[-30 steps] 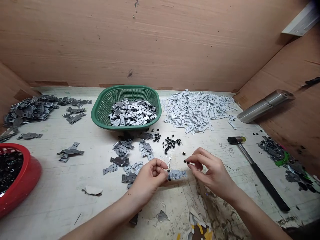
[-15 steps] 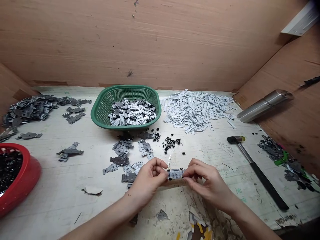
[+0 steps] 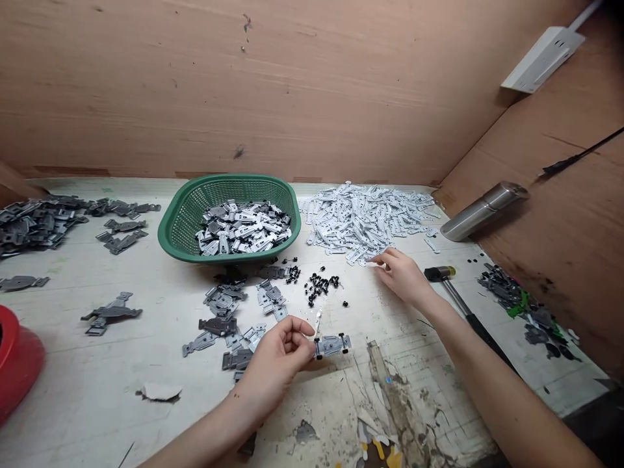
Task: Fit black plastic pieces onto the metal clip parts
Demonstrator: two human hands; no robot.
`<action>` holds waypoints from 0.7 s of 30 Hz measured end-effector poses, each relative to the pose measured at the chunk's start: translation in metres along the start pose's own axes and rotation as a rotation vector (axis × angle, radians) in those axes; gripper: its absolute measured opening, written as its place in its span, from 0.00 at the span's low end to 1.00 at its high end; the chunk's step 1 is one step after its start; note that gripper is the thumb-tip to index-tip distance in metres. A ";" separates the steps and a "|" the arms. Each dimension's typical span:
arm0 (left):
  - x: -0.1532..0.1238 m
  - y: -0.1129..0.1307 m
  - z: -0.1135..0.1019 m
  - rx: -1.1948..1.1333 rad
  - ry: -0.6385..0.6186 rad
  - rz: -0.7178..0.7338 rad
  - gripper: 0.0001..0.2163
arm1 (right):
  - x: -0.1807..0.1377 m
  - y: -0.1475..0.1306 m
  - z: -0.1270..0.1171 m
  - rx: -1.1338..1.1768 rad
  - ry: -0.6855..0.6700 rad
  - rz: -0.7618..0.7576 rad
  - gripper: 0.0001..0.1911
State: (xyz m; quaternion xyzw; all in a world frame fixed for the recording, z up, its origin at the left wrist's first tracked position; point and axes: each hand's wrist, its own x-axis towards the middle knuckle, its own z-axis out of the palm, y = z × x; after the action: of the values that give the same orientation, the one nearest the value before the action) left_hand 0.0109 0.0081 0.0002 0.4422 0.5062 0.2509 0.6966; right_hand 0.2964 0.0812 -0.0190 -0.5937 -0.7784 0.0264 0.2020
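Note:
My left hand (image 3: 280,351) pinches one end of a grey toy car chassis (image 3: 331,346) between thumb and fingers, low over the table. Small black wheels show at both ends of this chassis. A thin white strip lies just beyond it. My right hand (image 3: 402,276) is at the front edge of a heap of white plastic strips (image 3: 361,218). Its thumb and fingers are apart, with the fingertips close to the nearest strips. Small black wheel parts (image 3: 322,283) lie scattered between the hands and the heap.
A green basket (image 3: 168,227) holds grey and white pieces. Loose grey chassis (image 3: 221,299) lie left of my hands, more at far left. A red basket (image 3: 22,364) stands at the left edge. To the right are a hammer (image 3: 455,296), a metal cylinder (image 3: 482,211) and mixed parts (image 3: 511,292).
My right hand has left the chassis and moved forward to the white strips. My left hand still holds the chassis. The view has turned slightly right.

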 end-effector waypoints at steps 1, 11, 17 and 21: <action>0.000 0.000 0.000 0.007 -0.002 -0.005 0.07 | 0.009 0.006 0.004 -0.020 -0.002 -0.009 0.08; 0.001 -0.001 0.000 -0.014 0.016 -0.012 0.08 | 0.003 -0.033 0.008 -0.136 -0.024 -0.128 0.08; 0.003 -0.003 0.001 -0.026 0.020 -0.010 0.09 | -0.053 -0.056 0.003 0.025 -0.114 -0.203 0.07; 0.003 -0.002 0.001 -0.024 0.024 -0.005 0.09 | -0.060 -0.033 -0.008 0.066 -0.130 -0.214 0.15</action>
State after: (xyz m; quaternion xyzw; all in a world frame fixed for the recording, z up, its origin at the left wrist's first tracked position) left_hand 0.0131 0.0088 -0.0029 0.4294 0.5124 0.2604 0.6966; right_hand 0.2818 0.0140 -0.0191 -0.4973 -0.8475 0.0688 0.1722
